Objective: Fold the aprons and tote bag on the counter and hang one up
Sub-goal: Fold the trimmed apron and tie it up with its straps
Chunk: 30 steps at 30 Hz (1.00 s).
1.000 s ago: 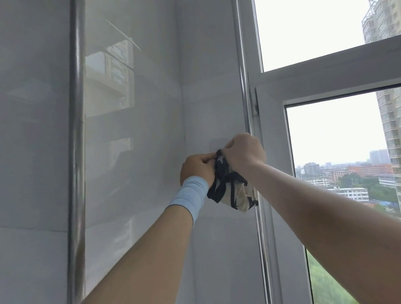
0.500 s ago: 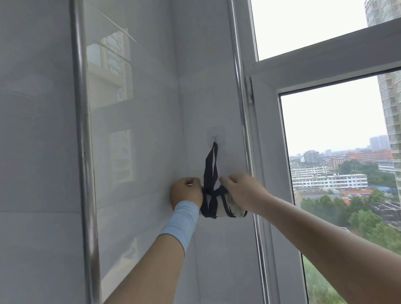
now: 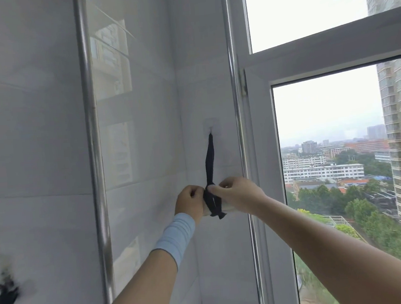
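Both hands are close together a little below the middle of the frame, one on each side of a small rolled bundle (image 3: 215,204) of pale cloth wound with black. The left hand (image 3: 190,200), which has a light blue wristband (image 3: 175,240) below it, has its fingers curled round the left end of the bundle. The right hand (image 3: 236,194) pinches the top of it, just where the black strap (image 3: 209,158) comes out. I cannot tell if the bundle is an apron or the tote bag. The strap goes straight up from between the hands to a small clear hook (image 3: 210,127) stuck on the white tiled wall (image 3: 145,132), and its loop sits over the hook. So I judge that the step in hand is the last one, the hanging up, and that it is almost done. The next move, I think, calls for a slow release of both hands, so that the weight comes onto the strap without a jerk and the loop does not slip off. One metal pipe (image 3: 94,160) stands left of the hands and another right of the hook. The window (image 3: 264,147) fills the right side of the frame. At the lower left edge a dark, blurred shape (image 3: 5,296) hangs on the wall; what it is, I cannot say.
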Each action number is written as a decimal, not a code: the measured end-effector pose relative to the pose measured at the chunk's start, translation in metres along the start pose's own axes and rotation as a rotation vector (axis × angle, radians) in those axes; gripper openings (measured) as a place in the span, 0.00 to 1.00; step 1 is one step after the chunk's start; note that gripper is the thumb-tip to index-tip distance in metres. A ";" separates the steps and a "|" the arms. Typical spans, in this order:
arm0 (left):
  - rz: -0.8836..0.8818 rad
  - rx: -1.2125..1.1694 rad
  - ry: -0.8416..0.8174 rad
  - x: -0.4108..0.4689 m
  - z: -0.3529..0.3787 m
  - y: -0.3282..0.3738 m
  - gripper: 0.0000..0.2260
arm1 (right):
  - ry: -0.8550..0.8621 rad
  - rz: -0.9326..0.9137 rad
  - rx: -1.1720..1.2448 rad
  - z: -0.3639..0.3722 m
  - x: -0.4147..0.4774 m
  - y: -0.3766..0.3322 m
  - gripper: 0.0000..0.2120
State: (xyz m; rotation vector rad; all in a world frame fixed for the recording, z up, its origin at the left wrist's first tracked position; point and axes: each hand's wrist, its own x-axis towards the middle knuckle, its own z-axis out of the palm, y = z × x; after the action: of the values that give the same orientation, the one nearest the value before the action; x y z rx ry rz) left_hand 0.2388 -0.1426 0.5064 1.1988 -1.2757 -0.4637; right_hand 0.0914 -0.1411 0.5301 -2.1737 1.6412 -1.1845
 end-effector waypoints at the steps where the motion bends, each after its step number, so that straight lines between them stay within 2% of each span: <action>1: -0.004 -0.026 0.003 -0.001 -0.002 0.001 0.06 | -0.005 -0.006 -0.074 0.000 -0.001 -0.005 0.27; 3: -0.008 -0.068 0.015 -0.003 -0.007 0.004 0.06 | -0.074 -0.004 -0.060 -0.001 -0.002 -0.012 0.27; 6: -0.016 -0.088 0.000 -0.003 -0.015 0.005 0.03 | -0.224 0.027 0.106 -0.007 -0.001 -0.016 0.17; 8: -0.013 -0.020 -0.069 -0.004 -0.018 0.004 0.03 | -0.233 0.035 0.148 -0.007 0.001 -0.014 0.10; 10: 0.022 0.110 -0.157 -0.007 -0.019 0.002 0.04 | -0.188 0.051 0.192 -0.004 0.002 -0.011 0.07; 13: 0.094 0.177 -0.141 -0.013 -0.018 -0.001 0.04 | -0.123 0.070 0.180 0.004 0.003 0.000 0.12; 17: 0.152 0.280 -0.067 -0.020 -0.015 -0.015 0.07 | -0.003 -0.067 -0.071 0.021 -0.005 0.016 0.19; 19: 0.235 0.460 -0.117 -0.018 -0.016 -0.024 0.13 | 0.073 -0.235 -0.250 0.028 -0.011 0.024 0.20; 21: 0.304 0.696 -0.237 -0.014 -0.017 -0.028 0.22 | 0.098 -0.368 -0.343 0.035 -0.018 0.034 0.21; 24: 0.396 0.928 -0.315 -0.011 -0.010 -0.028 0.21 | 0.092 -0.361 -0.411 0.046 -0.020 0.053 0.24; 26: 0.413 0.923 -0.304 -0.011 -0.003 -0.030 0.17 | 0.148 -0.352 -0.439 0.052 -0.021 0.062 0.24; 30: 0.366 0.841 -0.368 -0.008 0.004 -0.040 0.20 | 0.253 -0.400 -0.461 0.055 -0.023 0.070 0.24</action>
State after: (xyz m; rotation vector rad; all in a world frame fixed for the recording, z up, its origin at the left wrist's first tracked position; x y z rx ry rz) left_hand 0.2460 -0.1523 0.4673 1.5480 -2.0732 0.1690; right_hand 0.0758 -0.1651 0.4431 -2.8467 1.7721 -1.3293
